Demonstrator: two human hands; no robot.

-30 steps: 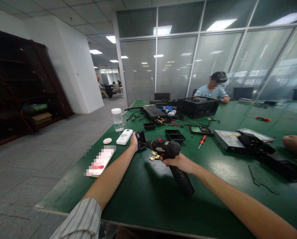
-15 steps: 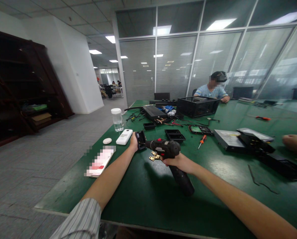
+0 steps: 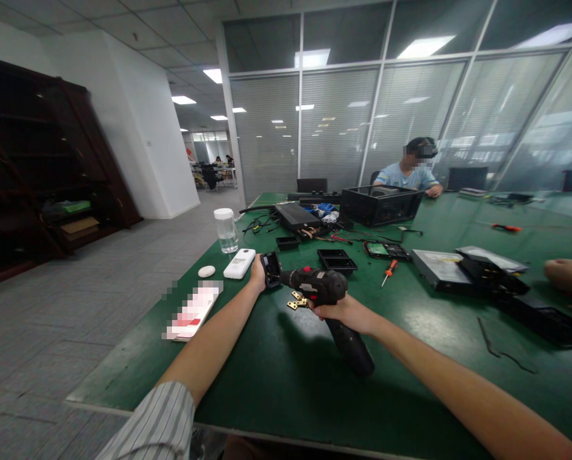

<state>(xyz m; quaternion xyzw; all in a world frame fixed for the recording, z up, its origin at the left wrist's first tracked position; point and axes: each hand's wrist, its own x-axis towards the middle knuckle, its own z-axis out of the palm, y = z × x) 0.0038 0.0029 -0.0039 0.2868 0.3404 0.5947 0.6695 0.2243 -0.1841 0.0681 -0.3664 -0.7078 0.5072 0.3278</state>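
Observation:
My right hand (image 3: 339, 311) grips a black cordless drill (image 3: 321, 284) by its handle, with the nose pointing left. A small black open box (image 3: 271, 269) is tilted up on edge in my left hand (image 3: 257, 273), its hollow side facing the drill. The drill's tip reaches to the box's opening; whether it touches anything inside I cannot make out. Several brass-coloured metal plates (image 3: 296, 300) lie on the green table just below the drill's nose. Beyond the drill stands a black two-compartment tray (image 3: 337, 261), and a smaller black tray (image 3: 287, 243) is behind the box.
Left of my hands are a white device (image 3: 239, 264), a round white case (image 3: 206, 271), a phone (image 3: 197, 313) and a water bottle (image 3: 227, 231). To the right lie an orange screwdriver (image 3: 389, 273) and a metal drive (image 3: 441, 268). A person (image 3: 408, 169) sits behind a black computer case (image 3: 381, 206).

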